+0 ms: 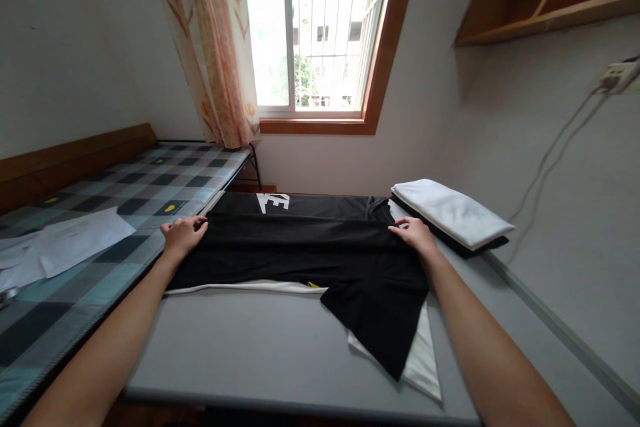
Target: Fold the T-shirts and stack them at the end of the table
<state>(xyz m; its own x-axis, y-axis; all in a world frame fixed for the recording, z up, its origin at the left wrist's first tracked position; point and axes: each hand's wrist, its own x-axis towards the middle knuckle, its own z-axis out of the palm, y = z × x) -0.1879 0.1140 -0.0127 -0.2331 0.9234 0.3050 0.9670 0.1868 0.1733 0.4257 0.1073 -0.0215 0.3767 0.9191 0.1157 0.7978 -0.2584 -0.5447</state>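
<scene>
A black T-shirt (300,250) with white lettering lies sideways across the grey table, a raised fold running along its length. My left hand (184,237) pinches the shirt at the left end of this fold. At the opposite end, near the collar, the fingers of my right hand (415,235) are closed on the black cloth. One black sleeve (383,317) spreads toward the table's front edge. Under the black shirt lies a white garment (425,360), showing at the sleeve and as a thin strip along the near side. A small yellow patch peeks out there.
Folded white cloth (445,210) lies on black cloth at the table's right back. Left of the grey table (240,347) stands a bed with a checked mattress (150,213) and paper sheets (75,243). Cables (547,147) hang from a wall socket on the right.
</scene>
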